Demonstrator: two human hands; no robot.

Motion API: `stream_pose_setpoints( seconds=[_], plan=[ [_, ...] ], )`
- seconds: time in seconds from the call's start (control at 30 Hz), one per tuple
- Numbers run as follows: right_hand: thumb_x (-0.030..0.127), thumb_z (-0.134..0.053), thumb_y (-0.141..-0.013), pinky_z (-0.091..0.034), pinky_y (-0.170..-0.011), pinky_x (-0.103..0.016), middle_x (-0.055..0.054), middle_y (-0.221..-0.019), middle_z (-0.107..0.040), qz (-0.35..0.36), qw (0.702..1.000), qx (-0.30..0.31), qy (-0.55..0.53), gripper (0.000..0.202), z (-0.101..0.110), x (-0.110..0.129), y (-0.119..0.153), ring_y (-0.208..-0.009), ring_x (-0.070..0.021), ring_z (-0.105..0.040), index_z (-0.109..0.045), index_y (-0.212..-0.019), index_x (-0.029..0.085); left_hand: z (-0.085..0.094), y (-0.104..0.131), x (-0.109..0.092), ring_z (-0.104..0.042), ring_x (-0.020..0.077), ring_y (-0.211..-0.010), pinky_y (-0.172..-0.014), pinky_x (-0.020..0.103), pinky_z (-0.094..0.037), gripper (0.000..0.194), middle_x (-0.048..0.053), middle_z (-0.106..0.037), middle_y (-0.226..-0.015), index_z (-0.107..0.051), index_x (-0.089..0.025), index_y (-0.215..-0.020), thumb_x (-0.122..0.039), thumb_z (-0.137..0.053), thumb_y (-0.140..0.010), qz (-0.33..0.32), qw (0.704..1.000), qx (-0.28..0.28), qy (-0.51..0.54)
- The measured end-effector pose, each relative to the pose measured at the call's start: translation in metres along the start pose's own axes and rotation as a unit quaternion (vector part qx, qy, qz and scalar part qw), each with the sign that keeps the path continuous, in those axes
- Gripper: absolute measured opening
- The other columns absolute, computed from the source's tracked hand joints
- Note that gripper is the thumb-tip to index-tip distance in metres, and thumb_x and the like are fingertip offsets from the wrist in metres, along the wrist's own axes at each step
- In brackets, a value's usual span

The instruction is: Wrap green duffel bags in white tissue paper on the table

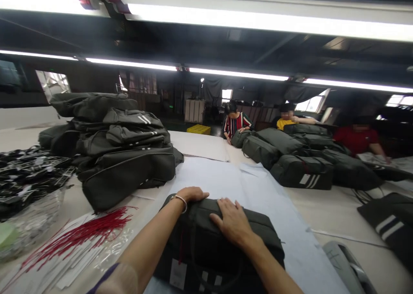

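Observation:
A dark green duffel bag [264, 238] lies right in front of me, with a white tag [178, 274] on a red string and two white stripes on its near side. My left hand [192, 193], with a bangle at the wrist, rests at the bag's far left top edge, fingers stretched to the right. Flat on the middle of the bag's top is my right hand [235, 222], fingers apart. Neither hand appears to grip anything. A loop of dark strap hangs down the bag's near side.
Stacked dark bags [132, 165] stand at left, beside black straps with buckles [32, 173] and red-stringed tags [84, 233]. More bags [301, 171] lie at right, near a grey tape dispenser [345, 264]. White sheet [213, 171] covers the table. Several people [237, 119] work beyond.

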State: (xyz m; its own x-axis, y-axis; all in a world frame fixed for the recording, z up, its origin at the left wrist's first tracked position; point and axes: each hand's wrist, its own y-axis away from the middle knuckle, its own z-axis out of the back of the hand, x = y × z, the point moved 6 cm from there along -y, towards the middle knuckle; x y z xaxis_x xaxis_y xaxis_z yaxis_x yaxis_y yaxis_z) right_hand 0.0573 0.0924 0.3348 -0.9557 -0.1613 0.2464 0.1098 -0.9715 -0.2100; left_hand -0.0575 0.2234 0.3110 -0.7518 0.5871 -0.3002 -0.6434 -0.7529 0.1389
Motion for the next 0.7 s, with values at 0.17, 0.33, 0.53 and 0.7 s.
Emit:
stream_pose_setpoints(
  seconds=[0.17, 0.33, 0.53, 0.7],
  plan=[
    [0.061, -0.045, -0.091, -0.017, -0.117, -0.058, -0.018, -0.149, -0.041, -0.037, 0.997, 0.06, -0.022, 0.071, -0.043, -0.013, -0.002, -0.142, -0.0346, -0.03, -0.046, -0.142, 0.011, 0.0, -0.012, -0.022, -0.047, 0.0321, -0.129, -0.106, 0.052, -0.036, 0.027, 0.017, -0.058, -0.131, -0.066, -0.016, -0.107, -0.031, -0.047, -0.097, -0.027, 0.995, -0.076, -0.06],
    [0.047, -0.057, -0.088, -0.008, -0.12, -0.053, -0.013, -0.151, -0.039, -0.02, 0.98, 0.054, -0.189, 0.07, -0.022, -0.011, 0.007, -0.142, -0.0319, -0.03, -0.041, -0.146, 0.012, -0.03, -0.015, -0.036, -0.067, 0.0267, -0.093, -0.081, 0.037, -0.051, 0.04, 0.011, -0.073, -0.094, -0.07, -0.02, -0.101, -0.036, -0.034, -0.099, -0.081, 0.991, 0.025, -0.099],
    [0.051, -0.055, -0.084, -0.051, -0.084, -0.033, -0.005, -0.086, -0.075, -0.084, 0.901, 0.004, -0.426, 0.037, 0.014, -0.159, -0.024, -0.088, -0.0239, -0.067, -0.074, -0.083, 0.02, -0.043, -0.019, -0.023, -0.068, 0.0252, -0.088, -0.075, 0.033, -0.048, 0.054, 0.008, -0.073, -0.095, -0.07, -0.022, -0.097, -0.045, -0.021, -0.101, -0.062, 0.992, 0.046, -0.097],
    [0.055, -0.056, -0.073, -0.05, -0.073, -0.031, -0.004, -0.07, -0.072, -0.212, 0.916, -0.035, -0.339, 0.038, -0.043, -0.329, -0.104, -0.073, -0.022, -0.067, -0.068, -0.067, 0.02, -0.044, -0.013, -0.023, -0.067, 0.0186, -0.077, -0.073, 0.027, -0.046, 0.052, 0.002, -0.073, -0.084, -0.068, -0.024, -0.085, -0.045, -0.024, -0.102, -0.069, 0.995, -0.006, -0.065]
  ],
)
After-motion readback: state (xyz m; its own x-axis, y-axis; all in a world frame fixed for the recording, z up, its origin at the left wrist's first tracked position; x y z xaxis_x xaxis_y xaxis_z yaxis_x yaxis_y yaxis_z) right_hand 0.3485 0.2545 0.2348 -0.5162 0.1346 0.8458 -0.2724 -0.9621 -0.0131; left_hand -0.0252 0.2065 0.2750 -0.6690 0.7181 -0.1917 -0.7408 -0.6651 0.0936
